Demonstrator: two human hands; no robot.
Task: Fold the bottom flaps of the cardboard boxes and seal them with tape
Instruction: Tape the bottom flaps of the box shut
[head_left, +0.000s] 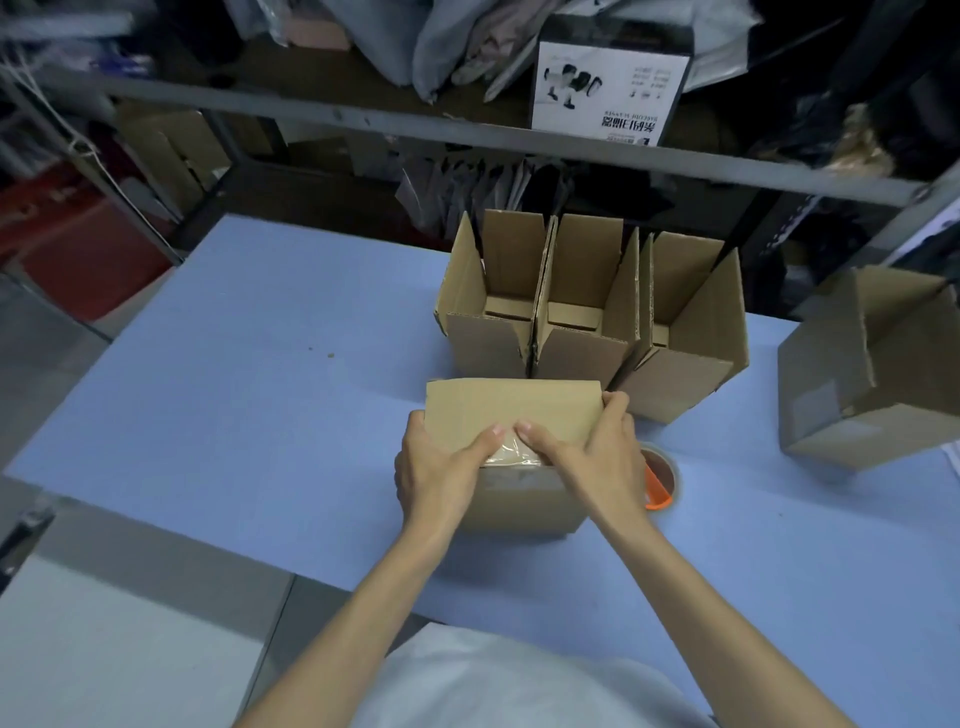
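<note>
Head view: the cardboard box (514, 405) stands sealed side up at the near centre of the blue table (260, 364), just in front of three open boxes (587, 312), with the tape roll (662, 478) just beside it on the right. The left hand (436, 467) grips its left side and the right hand (597, 452) its far right corner, and both thumbs press the clear tape strip (514, 454) at the near edge. The box is probably empty and light, stiff at its edges but yielding mid-panel, so hold it by the corners and side walls.
</note>
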